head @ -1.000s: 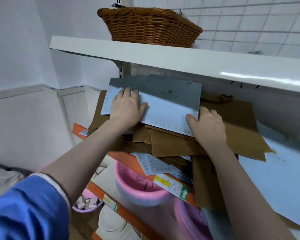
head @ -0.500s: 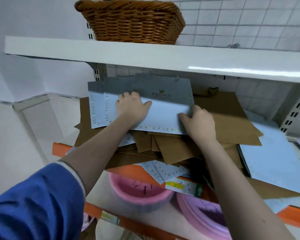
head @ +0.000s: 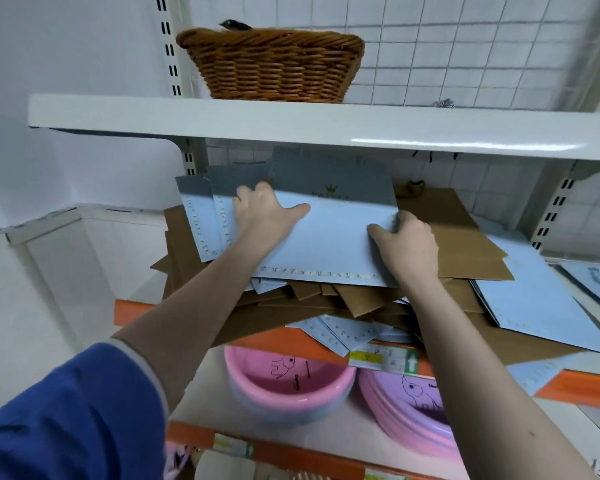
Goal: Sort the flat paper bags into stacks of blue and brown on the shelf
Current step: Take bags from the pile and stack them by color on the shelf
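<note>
Step in hand: I judge this as squaring up the blue stack; sorting is far from done.
Top blue bag (head: 329, 237): lies flat on the middle shelf (head: 132, 311), at about 12 o'clock from me, over a mixed heap.
Left hand (head: 265, 216): rests on the bag's upper left, fingers straight and spread, palm pressing down, thumb pointing to 3 o'clock.
Right hand (head: 407, 245): sits at the bag's right edge, at 3 o'clock of the left hand; fingers curl over that edge. I cannot tell whether they reach under the paper.
Other blue bags (head: 208, 220): two more edges show at 9 o'clock of the top bag, fanned out rather than aligned.
Brown bags (head: 465, 244): one large sheet lies just beside the right hand at 3 o'clock; several more jut out beneath the blue bag at 6 o'clock.
Loose blue bags (head: 530, 299): at 4 o'clock, overlapping brown ones.
Surroundings: wicker basket (head: 274, 64) on the upper shelf (head: 291, 129); pink basins (head: 288, 386) on the level below.
Next move: I expect the blue sheets need sliding flush, then the brown ones drawing out from under without dragging the blue stack along.
</note>
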Demonstrator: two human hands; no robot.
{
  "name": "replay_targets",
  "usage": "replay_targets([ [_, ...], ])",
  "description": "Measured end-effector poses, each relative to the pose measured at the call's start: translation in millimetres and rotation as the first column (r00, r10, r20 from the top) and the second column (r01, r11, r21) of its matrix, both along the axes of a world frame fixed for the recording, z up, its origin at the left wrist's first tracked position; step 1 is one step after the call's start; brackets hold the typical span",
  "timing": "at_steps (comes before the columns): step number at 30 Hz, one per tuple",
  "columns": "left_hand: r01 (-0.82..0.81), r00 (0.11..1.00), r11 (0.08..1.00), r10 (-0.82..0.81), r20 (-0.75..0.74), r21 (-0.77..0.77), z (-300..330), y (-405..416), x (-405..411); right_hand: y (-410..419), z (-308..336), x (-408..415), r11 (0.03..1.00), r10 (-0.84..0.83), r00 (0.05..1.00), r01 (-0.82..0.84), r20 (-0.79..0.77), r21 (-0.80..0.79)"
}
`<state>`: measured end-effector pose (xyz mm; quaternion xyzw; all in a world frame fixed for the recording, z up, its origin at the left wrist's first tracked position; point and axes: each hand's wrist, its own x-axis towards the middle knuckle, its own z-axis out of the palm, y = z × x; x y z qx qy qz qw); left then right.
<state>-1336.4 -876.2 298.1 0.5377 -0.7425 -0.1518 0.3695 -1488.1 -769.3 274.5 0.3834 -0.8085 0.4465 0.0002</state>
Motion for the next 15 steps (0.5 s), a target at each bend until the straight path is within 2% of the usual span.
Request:
replay_targets([
  [7, 0.163, 0.981, 0.983, -0.153, -0.117, 0.079, -7.1, 20.2, 17.9, 36.8, -9.8, 13.9, 0.999, -0.029, 1.0, 0.029, -0.008, -0.021],
  [11, 0.212, 0.974, 0.969, -0.2, -0.103, 0.124, -13.3, 36.1, 14.3, 62.5, -15.8, 16.1, 0.998, -0.055, 0.998, 0.056, -0.029, 0.043],
  [15, 0.251, 0.967, 0.962, -0.244, -0.075, 0.106, -9.0, 57.0, -0.6, 91.7, -16.1, 10.3, 0.994, -0.095, 0.994, 0.098, -0.054, 0.055],
])
